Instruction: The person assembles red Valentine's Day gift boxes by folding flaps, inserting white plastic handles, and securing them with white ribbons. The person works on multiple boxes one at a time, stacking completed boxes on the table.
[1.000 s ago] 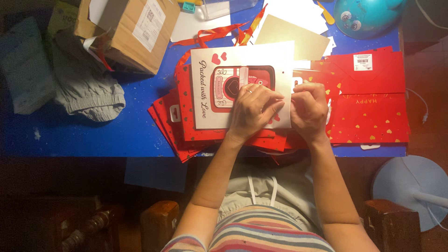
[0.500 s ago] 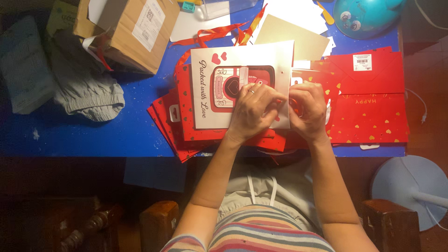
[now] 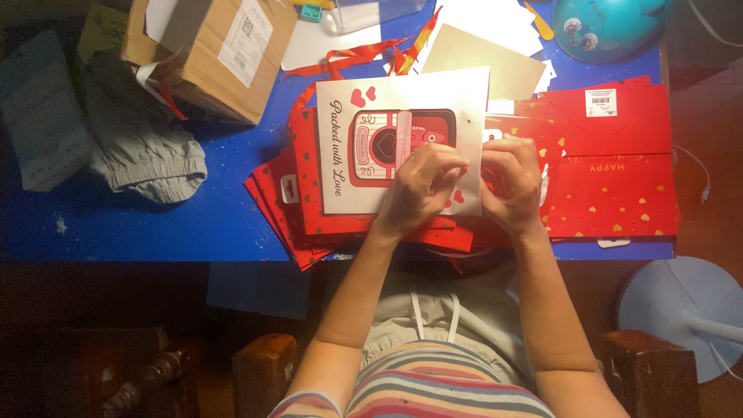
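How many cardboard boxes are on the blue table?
1. The cardboard box sits at the table's far left corner, beside the grey cloth, well away from the left hand and right hand on the white card. Others may lie outside the view.

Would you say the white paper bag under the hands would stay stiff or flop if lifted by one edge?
The white paper bag lies folded flat, so it is probably light and would likely bend. Resting on glossy-looking red bags, it may slide easily. Both the left hand and right hand touch its edge.

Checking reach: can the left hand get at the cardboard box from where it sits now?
Probably yes. The left hand rests on the white bag; the cardboard box lies up-left with only bare blue table between.
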